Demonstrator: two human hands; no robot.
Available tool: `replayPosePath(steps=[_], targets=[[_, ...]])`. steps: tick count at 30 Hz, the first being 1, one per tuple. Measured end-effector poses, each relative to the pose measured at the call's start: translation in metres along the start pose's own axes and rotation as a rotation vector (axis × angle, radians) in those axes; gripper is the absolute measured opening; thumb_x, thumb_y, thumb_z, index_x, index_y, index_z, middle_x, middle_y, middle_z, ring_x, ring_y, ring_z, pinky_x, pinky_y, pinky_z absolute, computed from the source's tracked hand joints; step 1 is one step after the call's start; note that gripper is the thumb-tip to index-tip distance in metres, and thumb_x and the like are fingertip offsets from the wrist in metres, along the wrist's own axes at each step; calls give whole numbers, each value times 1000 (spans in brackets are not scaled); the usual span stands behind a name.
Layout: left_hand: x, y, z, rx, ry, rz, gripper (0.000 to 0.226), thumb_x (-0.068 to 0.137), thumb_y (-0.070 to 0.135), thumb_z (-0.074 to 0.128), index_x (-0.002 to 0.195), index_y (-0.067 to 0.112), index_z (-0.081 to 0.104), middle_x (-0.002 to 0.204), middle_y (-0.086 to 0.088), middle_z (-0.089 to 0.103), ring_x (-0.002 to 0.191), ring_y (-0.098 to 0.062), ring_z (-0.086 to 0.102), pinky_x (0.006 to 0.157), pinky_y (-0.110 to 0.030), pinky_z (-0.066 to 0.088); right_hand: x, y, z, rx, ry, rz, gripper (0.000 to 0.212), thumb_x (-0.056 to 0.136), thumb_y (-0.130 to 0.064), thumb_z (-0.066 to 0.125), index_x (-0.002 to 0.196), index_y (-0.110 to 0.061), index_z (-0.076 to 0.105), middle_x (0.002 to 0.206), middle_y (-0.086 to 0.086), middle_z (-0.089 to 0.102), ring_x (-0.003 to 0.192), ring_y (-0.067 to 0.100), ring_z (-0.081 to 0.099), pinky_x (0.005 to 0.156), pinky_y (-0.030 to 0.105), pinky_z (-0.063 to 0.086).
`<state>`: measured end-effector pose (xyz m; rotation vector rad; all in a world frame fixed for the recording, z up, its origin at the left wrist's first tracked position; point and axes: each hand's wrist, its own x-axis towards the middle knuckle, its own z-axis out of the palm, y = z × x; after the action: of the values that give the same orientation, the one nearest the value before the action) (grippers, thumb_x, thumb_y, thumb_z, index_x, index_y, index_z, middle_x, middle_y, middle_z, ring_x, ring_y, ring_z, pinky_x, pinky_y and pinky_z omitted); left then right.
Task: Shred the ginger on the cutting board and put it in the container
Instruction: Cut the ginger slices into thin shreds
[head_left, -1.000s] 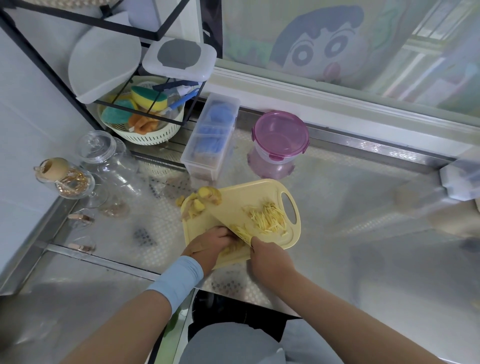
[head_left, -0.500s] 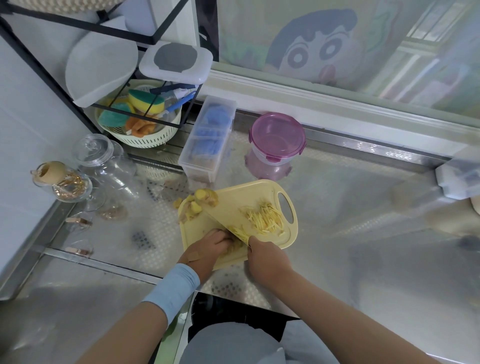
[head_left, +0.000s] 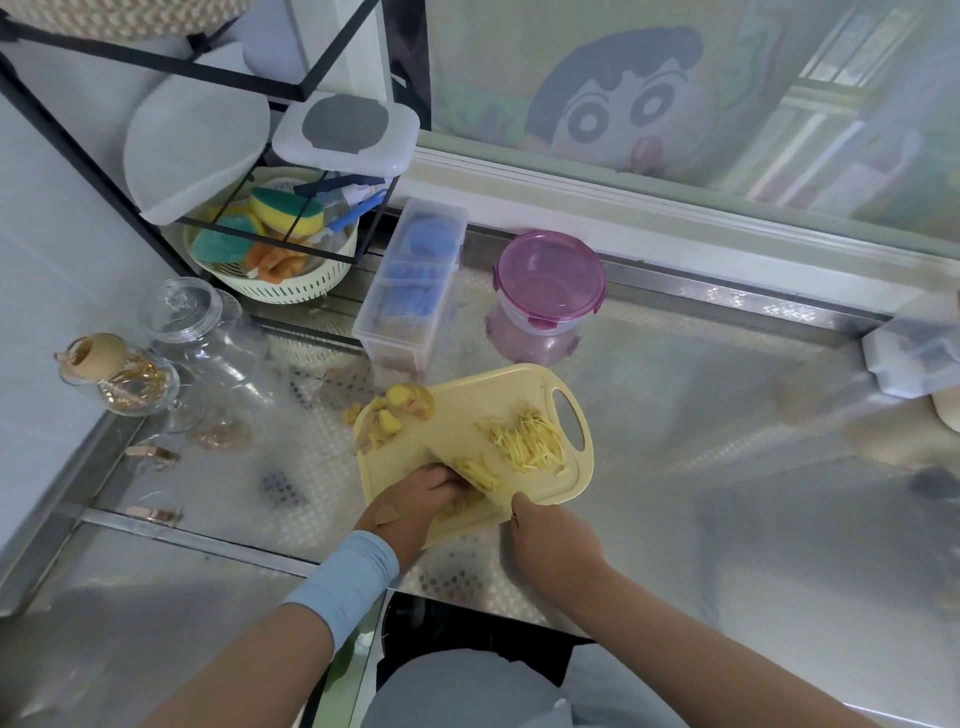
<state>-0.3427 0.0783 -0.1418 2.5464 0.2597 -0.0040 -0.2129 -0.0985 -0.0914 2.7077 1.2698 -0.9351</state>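
Observation:
A pale yellow cutting board (head_left: 519, 395) lies on the steel counter. On its right part sits a pile of shredded ginger (head_left: 527, 441), and whole ginger pieces (head_left: 410, 402) lie at its far left corner. At the board's near edge, my left hand (head_left: 410, 501) presses its curled fingers on ginger slices (head_left: 475, 467). My right hand (head_left: 550, 535) grips the handle of a knife (head_left: 441, 449), whose pale blade lies against those slices. A round container (head_left: 548, 291) with a pink lid clipped on stands behind the board.
A clear box with blue contents (head_left: 415, 280) stands left of the container. Glass jars (head_left: 208, 338) and a basket of sponges (head_left: 275, 249) under a black rack (head_left: 218, 78) fill the left side. A white box (head_left: 914, 353) sits at the right edge.
Both hands stay at the board's near edge over the ginger slices. The blade has shifted only slightly. The view has drifted a little.

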Motion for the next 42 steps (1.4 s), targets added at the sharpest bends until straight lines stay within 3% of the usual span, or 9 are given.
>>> replayPosePath(steps=[7, 13, 20, 32, 39, 42], targets=[[2, -9, 7, -13, 9, 8, 62, 74, -2, 68, 127, 28, 60, 131, 9, 52, 118, -11, 47, 89, -28, 51, 12, -12, -3, 34, -20, 1, 11, 96, -13, 44, 93, -18, 35, 70, 1, 45, 61, 26, 48, 53, 33, 38], [3, -11, 9, -4, -10, 9, 61, 77, 5, 68, 131, 32, 56, 138, 11, 47, 125, -11, 45, 94, -31, 49, 2, -1, -3, 8, -9, -7, 10, 99, -15, 42, 92, -18, 36, 68, 0, 45, 56, 19, 42, 45, 32, 29], [3, -17, 13, -37, -4, 25, 60, 79, 5, 65, 130, 33, 52, 135, 9, 49, 122, -15, 49, 90, -37, 51, 21, -13, -2, 30, -36, -4, 10, 96, -12, 42, 92, -18, 35, 70, 1, 45, 63, 27, 50, 55, 33, 40], [3, -18, 14, -32, 15, 18, 59, 76, 1, 67, 129, 27, 60, 136, 6, 52, 123, -14, 49, 98, -28, 46, 9, -7, -3, -5, -13, -5, 12, 98, -13, 42, 91, -19, 34, 66, -1, 45, 53, 20, 44, 44, 31, 28], [4, -17, 13, -36, 47, 28, 47, 84, 9, 54, 127, 27, 59, 132, 6, 53, 120, -15, 51, 93, -30, 49, 31, -23, -7, 34, -48, -31, 10, 98, -13, 42, 95, -17, 34, 77, 5, 48, 70, 30, 52, 59, 37, 43], [3, -20, 16, -32, 57, 32, 46, 83, 10, 52, 125, 27, 59, 129, 5, 55, 116, -17, 54, 90, -33, 52, 30, -21, -10, 38, -30, -32, 10, 100, -15, 41, 94, -18, 34, 74, 2, 46, 67, 28, 50, 57, 36, 40]])
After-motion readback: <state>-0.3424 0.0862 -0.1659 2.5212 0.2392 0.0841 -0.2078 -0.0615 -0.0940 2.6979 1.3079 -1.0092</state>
